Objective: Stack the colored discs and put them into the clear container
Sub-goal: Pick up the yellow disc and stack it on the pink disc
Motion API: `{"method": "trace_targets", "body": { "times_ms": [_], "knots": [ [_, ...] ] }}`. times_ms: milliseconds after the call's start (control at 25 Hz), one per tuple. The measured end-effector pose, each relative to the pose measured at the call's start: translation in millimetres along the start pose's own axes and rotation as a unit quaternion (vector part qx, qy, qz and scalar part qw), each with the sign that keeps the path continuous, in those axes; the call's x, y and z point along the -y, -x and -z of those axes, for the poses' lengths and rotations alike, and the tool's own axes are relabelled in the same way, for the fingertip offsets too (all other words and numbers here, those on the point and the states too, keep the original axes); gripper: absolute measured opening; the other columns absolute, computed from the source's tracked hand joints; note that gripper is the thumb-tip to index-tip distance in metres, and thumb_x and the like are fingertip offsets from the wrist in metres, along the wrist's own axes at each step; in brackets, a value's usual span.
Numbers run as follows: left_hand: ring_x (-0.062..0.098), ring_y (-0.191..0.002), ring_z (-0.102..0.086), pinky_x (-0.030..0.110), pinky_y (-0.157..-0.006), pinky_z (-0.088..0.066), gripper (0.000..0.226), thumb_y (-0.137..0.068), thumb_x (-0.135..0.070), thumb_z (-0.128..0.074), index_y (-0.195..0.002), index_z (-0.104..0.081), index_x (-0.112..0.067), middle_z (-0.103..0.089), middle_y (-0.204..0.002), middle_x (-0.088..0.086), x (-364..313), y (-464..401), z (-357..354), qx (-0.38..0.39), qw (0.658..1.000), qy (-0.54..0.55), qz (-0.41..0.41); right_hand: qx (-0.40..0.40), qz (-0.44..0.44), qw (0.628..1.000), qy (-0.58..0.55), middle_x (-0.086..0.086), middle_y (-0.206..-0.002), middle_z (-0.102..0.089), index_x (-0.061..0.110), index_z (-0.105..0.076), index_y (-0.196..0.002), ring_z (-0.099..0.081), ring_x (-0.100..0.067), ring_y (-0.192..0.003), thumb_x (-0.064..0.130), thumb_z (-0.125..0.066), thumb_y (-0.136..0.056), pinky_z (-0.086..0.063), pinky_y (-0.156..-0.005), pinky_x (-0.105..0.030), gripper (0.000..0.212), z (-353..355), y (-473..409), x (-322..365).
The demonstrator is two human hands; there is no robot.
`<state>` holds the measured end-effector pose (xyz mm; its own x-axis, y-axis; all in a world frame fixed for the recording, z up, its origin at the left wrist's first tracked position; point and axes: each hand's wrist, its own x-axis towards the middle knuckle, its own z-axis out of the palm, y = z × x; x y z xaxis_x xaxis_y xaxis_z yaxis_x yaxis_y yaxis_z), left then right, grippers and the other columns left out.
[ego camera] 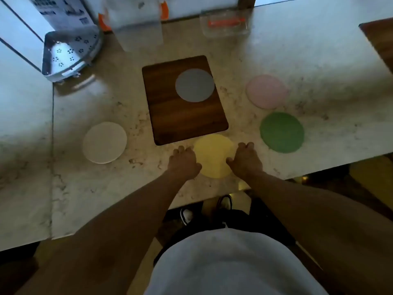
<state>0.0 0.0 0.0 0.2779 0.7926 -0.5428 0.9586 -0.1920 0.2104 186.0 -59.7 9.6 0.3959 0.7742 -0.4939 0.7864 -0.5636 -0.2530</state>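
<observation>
My left hand (184, 163) and right hand (245, 159) rest palm-down on either edge of the yellow disc (213, 155), fingers spread, nothing lifted. 4 more discs lie apart on the marble counter (119, 99): white (104, 142), pink (266, 91), green (281, 132), and grey (194, 85) on the wooden board (170, 116). The clear container (226, 22) sits at the far edge.

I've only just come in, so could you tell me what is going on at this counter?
A person is standing at the counter with the left hand and right hand either side of a yellow disc. The white disc, green disc and pink disc lie apart, the grey disc on a wooden board. Nothing is stacked yet. The clear container sits at the back.
</observation>
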Motion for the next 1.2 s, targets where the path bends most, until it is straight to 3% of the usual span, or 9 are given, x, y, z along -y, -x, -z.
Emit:
{"method": "trace_targets", "body": {
  "times_ms": [240, 400, 520, 600, 720, 960, 1200],
  "knots": [
    [0.043, -0.119, -0.031, 0.049, -0.09, -0.039, 0.043, -0.084, -0.035, -0.06, -0.111, -0.046, -0.004, -0.033, -0.129, 0.022, -10.0, -4.4, -17.7, 0.002, 0.993, 0.108, 0.047, 0.033, -0.029, 0.998, -0.034, -0.018, -0.136, -0.029, 0.004, -0.038, -0.131, -0.041, -0.038, -0.119, 0.038, -0.064, -0.088, -0.046, -0.092, -0.045, 0.061, -18.3, 4.1, 0.9],
    [0.041, -0.124, -0.028, 0.052, -0.095, -0.037, 0.046, -0.084, -0.031, -0.057, -0.121, -0.045, -0.006, -0.03, -0.134, 0.02, -14.6, -6.2, -20.5, -0.01, 0.98, 0.174, 0.097, 0.002, -0.049, 0.997, -0.066, -0.02, -0.137, -0.03, 0.004, -0.041, -0.129, -0.035, -0.04, -0.121, 0.035, -0.063, -0.087, -0.041, -0.095, -0.043, 0.057, -23.3, 6.0, 4.9],
    [0.039, -0.124, -0.034, 0.045, -0.097, -0.035, 0.047, -0.084, -0.025, -0.057, -0.127, -0.046, -0.008, -0.039, -0.134, 0.02, -13.3, -11.5, -14.4, -0.021, 0.957, 0.26, 0.125, -0.047, -0.087, 0.982, -0.159, -0.019, -0.134, -0.039, 0.009, -0.046, -0.13, -0.042, -0.039, -0.12, 0.03, -0.066, -0.084, -0.041, -0.097, -0.045, 0.053, -22.2, 2.6, 4.4],
    [0.032, -0.108, -0.049, 0.038, -0.085, -0.042, 0.038, -0.082, -0.019, -0.062, -0.117, -0.052, -0.008, -0.053, -0.123, 0.016, -13.8, -13.8, -10.3, -0.054, 0.927, 0.347, 0.13, -0.074, -0.101, 0.962, -0.241, -0.016, -0.127, -0.052, 0.011, -0.052, -0.123, -0.053, -0.035, -0.113, 0.023, -0.067, -0.083, -0.046, -0.093, -0.041, 0.044, -20.4, -1.4, 2.5],
    [0.021, -0.084, -0.058, 0.034, -0.072, -0.05, 0.023, -0.077, -0.013, -0.069, -0.099, -0.062, -0.012, -0.065, -0.102, 0.009, -22.4, -12.1, -3.7, -0.097, 0.885, 0.432, 0.144, -0.101, -0.1, 0.944, -0.297, -0.01, -0.107, -0.067, 0.011, -0.06, -0.113, -0.062, -0.026, -0.097, 0.015, -0.065, -0.085, -0.044, -0.076, -0.029, 0.029, -15.8, -4.8, 0.0],
    [0.024, -0.085, -0.068, 0.046, -0.08, -0.059, 0.014, -0.075, -0.006, -0.073, -0.081, -0.069, -0.018, -0.071, -0.09, 0.006, -48.2, -23.4, 2.4, -0.128, 0.853, 0.474, 0.178, -0.128, -0.022, 0.939, -0.317, 0.0, -0.087, -0.063, 0.012, -0.065, -0.103, -0.058, -0.015, -0.082, 0.011, -0.064, -0.087, -0.045, -0.074, -0.028, 0.017, 5.0, -22.4, -31.9],
    [0.027, -0.082, -0.07, 0.046, -0.073, -0.061, 0.012, -0.08, -0.001, -0.072, -0.089, -0.072, -0.008, -0.071, -0.09, 0.013, -125.8, -47.9, 10.4, -0.114, 0.812, 0.549, 0.16, -0.144, -0.014, 0.927, -0.346, 0.003, -0.089, -0.064, 0.012, -0.067, -0.105, -0.06, -0.012, -0.085, 0.013, -0.066, -0.088, -0.044, -0.074, -0.023, 0.017, 56.3, -66.6, -113.4]
  ]
}}
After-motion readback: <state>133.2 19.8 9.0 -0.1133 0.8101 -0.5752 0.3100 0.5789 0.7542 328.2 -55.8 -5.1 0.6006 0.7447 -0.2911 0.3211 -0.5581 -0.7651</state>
